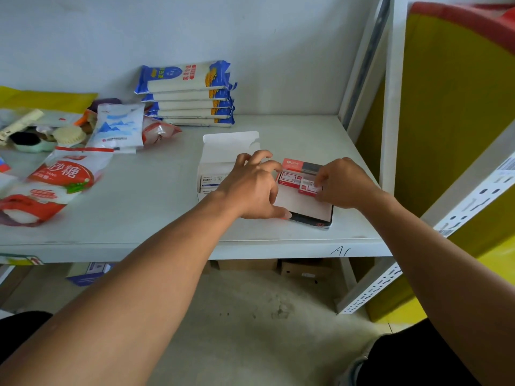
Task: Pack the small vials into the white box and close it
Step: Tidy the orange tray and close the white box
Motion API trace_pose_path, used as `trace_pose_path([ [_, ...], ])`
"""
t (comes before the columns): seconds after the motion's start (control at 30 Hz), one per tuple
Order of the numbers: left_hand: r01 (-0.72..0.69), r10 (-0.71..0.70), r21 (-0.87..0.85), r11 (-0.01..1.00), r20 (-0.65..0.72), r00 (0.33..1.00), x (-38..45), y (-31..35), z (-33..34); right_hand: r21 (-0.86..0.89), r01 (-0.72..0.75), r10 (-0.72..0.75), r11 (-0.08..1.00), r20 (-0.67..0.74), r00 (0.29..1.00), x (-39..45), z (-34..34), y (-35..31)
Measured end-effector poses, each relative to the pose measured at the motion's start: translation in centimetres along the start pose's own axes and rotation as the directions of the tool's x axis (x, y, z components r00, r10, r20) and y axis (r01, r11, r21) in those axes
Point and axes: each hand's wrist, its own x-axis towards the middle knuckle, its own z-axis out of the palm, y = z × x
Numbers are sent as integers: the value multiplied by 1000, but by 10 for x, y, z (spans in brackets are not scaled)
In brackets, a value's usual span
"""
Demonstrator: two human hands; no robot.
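Observation:
A white box [230, 146] lies open on the grey shelf, its lid flap folded back toward the wall. Small white packs with blue print [210, 181] sit inside at its left end. Just right of it lies an open red-and-black box [306, 210] with a small red pack [288, 177] in it. My right hand [344, 183] pinches another small red pack [306, 188] over this box. My left hand [250, 188] hovers between the two boxes with fingers spread, hiding the white box's right half. Its thumb touches the red-and-black box's near edge.
A stack of blue-and-white noodle packs [189, 93] stands against the wall. Bags of sugar [64, 174] and salt [117, 129] crowd the shelf's left side. A white shelf upright [390, 107] rises close on the right. Cardboard boxes [306, 268] sit under the shelf.

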Motion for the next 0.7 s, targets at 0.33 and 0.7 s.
trace_pose_path([
  [0.33,-30,30,4,1000,-15,999,1,7,4,-78,23,-15,997,110,994,-4,0,-9],
  [0.7,-80,82,42,996,-50,995,2,11,4,-290,225,-133,930,305,943,2,-10,-12],
])
